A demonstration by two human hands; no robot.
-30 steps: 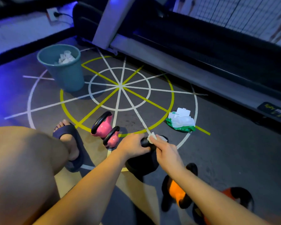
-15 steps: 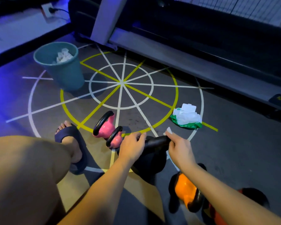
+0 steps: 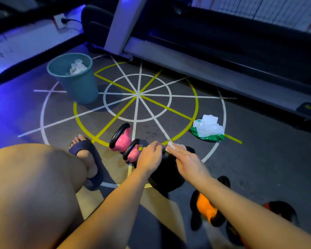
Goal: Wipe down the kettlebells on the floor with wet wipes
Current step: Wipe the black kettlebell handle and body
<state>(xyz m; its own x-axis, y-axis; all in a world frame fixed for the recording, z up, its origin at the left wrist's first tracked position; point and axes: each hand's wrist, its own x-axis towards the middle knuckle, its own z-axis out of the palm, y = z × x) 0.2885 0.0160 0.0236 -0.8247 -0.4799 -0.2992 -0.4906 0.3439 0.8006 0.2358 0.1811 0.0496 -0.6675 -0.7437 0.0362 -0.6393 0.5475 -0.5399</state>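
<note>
Our left hand (image 3: 149, 157) curls tight round the handle of the black kettlebell (image 3: 166, 177), which stands on the floor just beside two pink kettlebells (image 3: 123, 140). Our right hand (image 3: 189, 164) pinches a wipe (image 3: 175, 147) at its fingertips, against the same handle. An orange kettlebell (image 3: 205, 208) sits under our right forearm. The wipe pack (image 3: 207, 129) lies beyond, and the bin (image 3: 77, 87) stands well apart to the left.
</note>
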